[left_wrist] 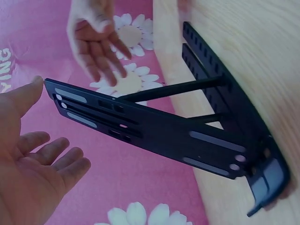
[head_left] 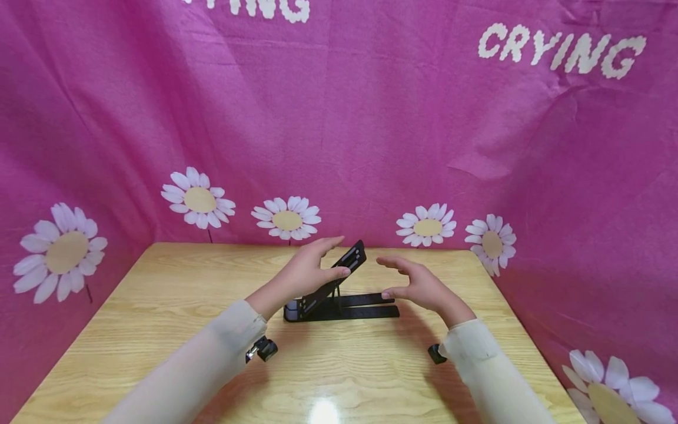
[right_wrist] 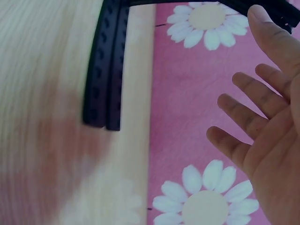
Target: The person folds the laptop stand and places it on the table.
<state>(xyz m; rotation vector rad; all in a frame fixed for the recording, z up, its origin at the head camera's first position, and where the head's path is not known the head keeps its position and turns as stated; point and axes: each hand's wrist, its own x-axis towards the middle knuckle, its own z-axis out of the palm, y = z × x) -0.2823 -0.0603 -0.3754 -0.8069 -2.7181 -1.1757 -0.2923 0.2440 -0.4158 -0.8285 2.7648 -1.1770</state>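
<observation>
A black folding laptop stand (head_left: pixel 318 295) rests on the table, its upper plate tilted up on thin struts above two notched base rails. Grey pads and a lipped front end show on it in the left wrist view. My left hand (head_left: pixel 304 270) is beside the raised end of the plate, fingers spread and relaxed, the thumb tip right at the plate's corner. On the other side, my right hand (head_left: pixel 424 287) hovers above the rail ends with its fingers loosely extended and nothing in its palm. The right wrist view catches the notched rails (right_wrist: pixel 105 70) left of that hand.
The wooden table (head_left: pixel 159 330) meets a pink cloth backdrop (head_left: pixel 339 118) printed with white daisies at its back and sides. Small black devices hang under both wrists, one at the left cuff (head_left: pixel 267 348) and one at the right (head_left: pixel 436 354).
</observation>
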